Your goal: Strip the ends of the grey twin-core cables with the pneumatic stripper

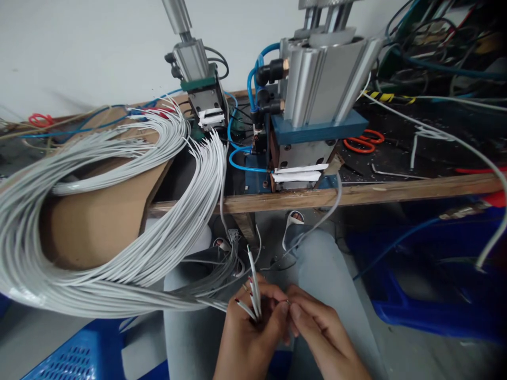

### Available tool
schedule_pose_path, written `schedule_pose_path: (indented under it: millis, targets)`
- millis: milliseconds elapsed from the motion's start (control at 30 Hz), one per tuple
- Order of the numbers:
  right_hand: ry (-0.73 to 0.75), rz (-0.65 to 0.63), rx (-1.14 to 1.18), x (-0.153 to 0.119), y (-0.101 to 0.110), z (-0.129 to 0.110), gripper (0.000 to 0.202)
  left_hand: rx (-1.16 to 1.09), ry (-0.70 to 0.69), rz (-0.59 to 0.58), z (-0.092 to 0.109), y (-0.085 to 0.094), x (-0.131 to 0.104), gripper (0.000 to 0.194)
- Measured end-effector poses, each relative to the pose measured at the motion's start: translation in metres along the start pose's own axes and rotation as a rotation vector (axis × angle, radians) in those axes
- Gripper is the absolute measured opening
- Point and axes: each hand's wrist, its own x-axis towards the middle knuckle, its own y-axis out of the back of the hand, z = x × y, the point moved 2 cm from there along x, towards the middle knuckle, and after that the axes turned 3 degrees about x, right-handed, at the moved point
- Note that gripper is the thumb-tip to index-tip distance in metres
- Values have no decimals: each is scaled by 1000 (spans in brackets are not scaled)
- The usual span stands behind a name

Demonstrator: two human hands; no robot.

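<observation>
Several white cables (254, 287) stick up out of my left hand (257, 322), whose fingers are closed around them. Small coloured wire tips show at some of their ends. My right hand (320, 327) meets the left at the fingertips, with thumb and forefinger pinched on something too small to make out, perhaps a wire end. To the left, a large coiled bundle of white cables (130, 279) hangs over the bench edge, and part of it runs down toward my left hand.
A pneumatic press (317, 89) stands on the wood-edged bench (376, 195), with a smaller press (196, 74) behind left. Red-handled scissors (364, 141) lie right of it. Cardboard (95, 227) lies under the coil. Blue plastic stools (428, 311) flank my legs.
</observation>
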Motion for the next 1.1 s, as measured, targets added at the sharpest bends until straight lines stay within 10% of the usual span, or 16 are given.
schedule_pose_path:
  millis: [333,767,1000,1100]
  targets:
    - [60,73,-256,-12,9,-11,25,253,-186,108,-25,4,-8,11]
    - [180,-309,-448,0,18,-23,21,831,-312,-440,11,10,0,24]
    - [155,-116,-448,1,24,-12,21,380,-3,-79,-22,8,-6,15]
    - [166,-323,-520,2,21,-23,19,234,115,-174,-32,8,-8,18]
